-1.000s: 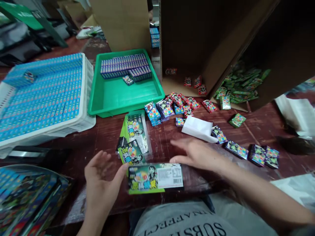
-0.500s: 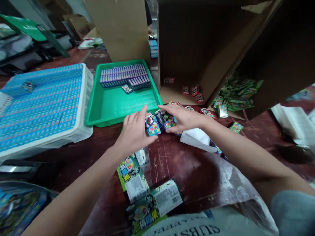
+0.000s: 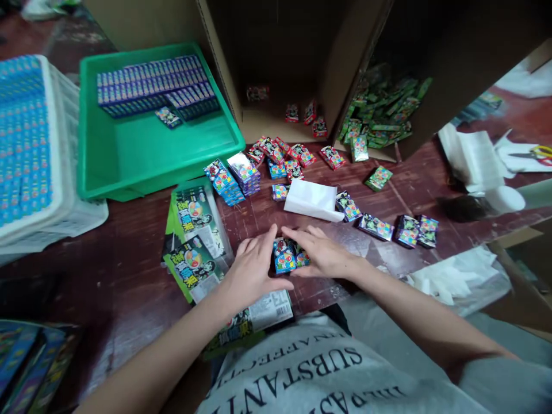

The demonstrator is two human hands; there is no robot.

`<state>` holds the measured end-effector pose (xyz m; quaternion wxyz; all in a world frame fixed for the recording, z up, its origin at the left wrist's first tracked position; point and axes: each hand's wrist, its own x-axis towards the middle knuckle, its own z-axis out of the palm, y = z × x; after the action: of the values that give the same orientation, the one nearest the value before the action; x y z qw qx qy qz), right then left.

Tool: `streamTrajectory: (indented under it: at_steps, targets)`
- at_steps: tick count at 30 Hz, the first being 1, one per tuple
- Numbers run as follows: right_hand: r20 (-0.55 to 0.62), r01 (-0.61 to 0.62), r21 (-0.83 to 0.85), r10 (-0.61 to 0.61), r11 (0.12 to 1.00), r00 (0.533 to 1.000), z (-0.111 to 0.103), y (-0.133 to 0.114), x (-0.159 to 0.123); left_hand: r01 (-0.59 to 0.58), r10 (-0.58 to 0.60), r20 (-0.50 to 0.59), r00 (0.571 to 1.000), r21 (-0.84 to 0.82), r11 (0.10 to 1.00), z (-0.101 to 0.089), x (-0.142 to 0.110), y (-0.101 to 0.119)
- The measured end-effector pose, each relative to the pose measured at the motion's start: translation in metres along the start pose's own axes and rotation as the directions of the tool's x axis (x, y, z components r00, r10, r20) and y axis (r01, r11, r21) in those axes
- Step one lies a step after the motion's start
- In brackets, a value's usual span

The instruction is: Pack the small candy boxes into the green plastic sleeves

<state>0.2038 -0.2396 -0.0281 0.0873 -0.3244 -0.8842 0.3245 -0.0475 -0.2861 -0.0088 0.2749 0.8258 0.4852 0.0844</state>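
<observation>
Close to my body, my left hand (image 3: 254,265) and my right hand (image 3: 321,252) press in from both sides on small candy boxes. A blue candy box (image 3: 283,256) lies against my left fingers and thumb. Beside it, partly covered by my right fingers, is a darker candy box (image 3: 301,257). Whether more boxes lie beneath them is hidden. Past my hands stand a short stack of blue boxes (image 3: 224,183) and a stack of purple boxes (image 3: 245,172). Printed green packages (image 3: 194,221) lie left of my hands, and another (image 3: 269,310) sits partly under my left wrist.
A green tray (image 3: 142,181) holds rows of purple boxes; a white crate (image 3: 73,172) of blue boxes stands left. Tall cardboard cartons (image 3: 297,133) stand behind. Loose red boxes (image 3: 302,154), white paper (image 3: 311,199) and several dark boxes (image 3: 407,231) lie across the table. Scissors (image 3: 541,154) are far right.
My hands have drawn back from beside the green tray towards my body, with candy boxes between them. Blue and purple stacks now show where they were. The view has tilted down and turned right.
</observation>
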Motion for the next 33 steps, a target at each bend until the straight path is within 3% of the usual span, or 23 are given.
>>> streamTrajectory:
  at_steps: [4,8,10,12,16,21,33]
  targets:
    - [-0.095,-0.044,0.129,0.057,0.991,0.994,-0.018,-0.007,-0.029,-0.017,0.017,0.001,1.000,0.151,0.988,-0.003,-0.054,0.006]
    - [0.108,0.024,0.265,-0.054,0.964,0.993,-0.033,-0.017,-0.064,-0.001,-0.021,0.140,0.990,0.155,0.988,0.009,-0.083,0.004]
    - [0.179,0.083,0.284,-0.138,0.955,0.974,-0.031,-0.020,-0.069,0.033,-0.052,0.159,0.986,0.121,0.992,0.011,-0.081,0.005]
    - [0.153,0.120,0.257,-0.163,0.959,0.975,-0.026,-0.021,-0.067,0.022,-0.035,0.159,0.987,0.082,0.996,0.010,-0.074,0.009]
    - [0.133,0.116,0.096,-0.128,0.989,0.983,-0.019,-0.020,-0.055,-0.028,0.026,0.140,0.990,0.012,1.000,0.009,-0.062,0.015]
    - [0.170,0.106,-0.041,-0.097,0.994,0.981,-0.021,-0.016,-0.049,0.020,-0.026,0.071,0.997,0.086,0.996,0.020,-0.059,0.015]
    - [0.145,0.080,-0.015,-0.077,0.997,0.986,-0.019,-0.022,-0.043,0.041,-0.041,0.013,0.999,-0.017,0.999,0.023,-0.049,0.014]
